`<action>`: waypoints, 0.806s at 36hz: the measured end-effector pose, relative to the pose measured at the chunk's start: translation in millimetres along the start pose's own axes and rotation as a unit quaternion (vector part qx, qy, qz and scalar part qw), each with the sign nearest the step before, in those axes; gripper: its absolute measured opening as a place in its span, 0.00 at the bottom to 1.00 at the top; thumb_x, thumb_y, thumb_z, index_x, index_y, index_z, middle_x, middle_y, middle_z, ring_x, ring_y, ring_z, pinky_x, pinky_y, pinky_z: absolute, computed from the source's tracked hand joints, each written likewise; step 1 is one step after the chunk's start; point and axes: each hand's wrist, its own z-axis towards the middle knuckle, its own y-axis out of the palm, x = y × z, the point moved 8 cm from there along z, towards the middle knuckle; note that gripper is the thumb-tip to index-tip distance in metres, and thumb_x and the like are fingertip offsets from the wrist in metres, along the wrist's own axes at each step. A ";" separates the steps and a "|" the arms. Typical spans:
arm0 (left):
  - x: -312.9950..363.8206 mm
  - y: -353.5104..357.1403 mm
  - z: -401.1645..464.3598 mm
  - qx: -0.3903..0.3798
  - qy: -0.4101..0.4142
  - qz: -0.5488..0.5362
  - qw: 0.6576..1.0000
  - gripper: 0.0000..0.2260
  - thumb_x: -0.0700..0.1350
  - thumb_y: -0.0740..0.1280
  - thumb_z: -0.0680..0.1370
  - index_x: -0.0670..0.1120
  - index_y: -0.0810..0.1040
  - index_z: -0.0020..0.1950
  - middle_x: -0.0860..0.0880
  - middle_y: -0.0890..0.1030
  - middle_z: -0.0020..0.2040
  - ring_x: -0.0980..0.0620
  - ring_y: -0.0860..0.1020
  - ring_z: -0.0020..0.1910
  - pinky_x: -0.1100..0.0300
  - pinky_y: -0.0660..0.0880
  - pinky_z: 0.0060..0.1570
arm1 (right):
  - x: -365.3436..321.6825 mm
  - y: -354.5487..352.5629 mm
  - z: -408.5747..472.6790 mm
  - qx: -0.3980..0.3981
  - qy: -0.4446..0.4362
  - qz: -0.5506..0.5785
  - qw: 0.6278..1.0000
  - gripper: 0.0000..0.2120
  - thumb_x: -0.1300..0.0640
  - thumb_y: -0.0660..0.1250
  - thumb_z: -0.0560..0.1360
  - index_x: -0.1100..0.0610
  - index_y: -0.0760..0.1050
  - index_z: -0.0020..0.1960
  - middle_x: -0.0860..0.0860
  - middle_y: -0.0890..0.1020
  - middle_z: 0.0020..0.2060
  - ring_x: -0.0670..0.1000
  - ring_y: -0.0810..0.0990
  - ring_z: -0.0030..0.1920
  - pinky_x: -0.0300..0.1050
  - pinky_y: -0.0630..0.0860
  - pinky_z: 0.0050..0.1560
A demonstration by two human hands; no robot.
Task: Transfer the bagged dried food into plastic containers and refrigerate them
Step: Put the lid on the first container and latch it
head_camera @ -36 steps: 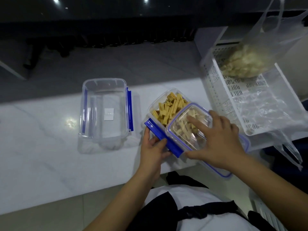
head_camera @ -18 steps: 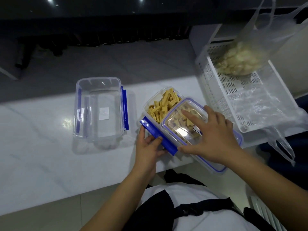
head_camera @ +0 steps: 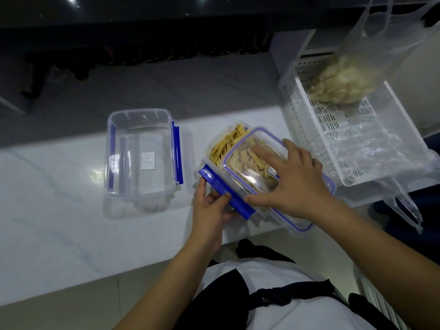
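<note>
Lid-fitting continues: right hand [head_camera: 289, 181] presses the clear blue-rimmed lid [head_camera: 252, 148] further over the strip-filled plastic container [head_camera: 215, 148] on the white worktop [head_camera: 59, 222]; left hand [head_camera: 210, 209] pinches its blue clasp [head_camera: 225, 194], unlatched.

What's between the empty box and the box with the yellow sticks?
In the head view, only a bare strip of white counter separates the empty container from the filled container.

Right hand [head_camera: 291, 181] flat on lid [head_camera: 252, 163]; left hand [head_camera: 212, 208] grips blue clasp [head_camera: 225, 190]
</note>
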 end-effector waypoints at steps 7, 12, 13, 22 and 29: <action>2.1 3.0 -0.9 -0.008 0.004 -0.001 1.000 0.30 0.32 0.64 0.80 0.57 0.63 0.77 0.45 0.85 0.56 0.43 0.84 0.54 0.51 0.82 0.41 | -13.1 11.5 30.2 0.015 -0.001 -0.012 1.000 0.52 0.21 0.65 0.58 0.30 0.45 0.76 0.56 0.47 0.79 0.63 0.50 0.76 0.65 0.52 0.73; 3.2 3.2 -1.0 -0.007 0.011 0.013 1.000 0.30 0.31 0.62 0.81 0.59 0.64 0.76 0.47 0.85 0.57 0.44 0.84 0.55 0.51 0.82 0.41 | -21.2 30.6 49.3 0.040 -0.019 -0.017 0.999 0.50 0.20 0.61 0.60 0.30 0.43 0.76 0.56 0.46 0.79 0.64 0.48 0.76 0.65 0.50 0.73; 2.8 3.2 -0.7 -0.008 0.009 0.013 1.000 0.31 0.31 0.62 0.81 0.59 0.64 0.76 0.46 0.84 0.57 0.44 0.84 0.55 0.50 0.82 0.42 | -23.3 31.5 52.1 0.042 -0.020 -0.018 0.999 0.50 0.20 0.60 0.60 0.30 0.42 0.75 0.57 0.45 0.79 0.64 0.48 0.76 0.66 0.49 0.73; -1.0 1.7 1.5 0.010 -0.001 -0.006 1.000 0.32 0.30 0.61 0.80 0.59 0.62 0.77 0.43 0.84 0.56 0.41 0.83 0.56 0.43 0.83 0.45 | -34.1 31.2 63.9 0.069 -0.020 -0.016 0.997 0.49 0.20 0.58 0.61 0.31 0.43 0.76 0.58 0.46 0.79 0.65 0.48 0.76 0.66 0.48 0.71; -0.1 1.7 3.6 -0.008 -0.005 0.001 1.000 0.31 0.33 0.63 0.81 0.58 0.62 0.77 0.41 0.83 0.59 0.39 0.83 0.56 0.44 0.83 0.47 | -12.7 5.1 33.5 0.143 -0.017 0.116 0.983 0.49 0.21 0.65 0.59 0.33 0.52 0.76 0.54 0.54 0.78 0.60 0.56 0.75 0.63 0.56 0.72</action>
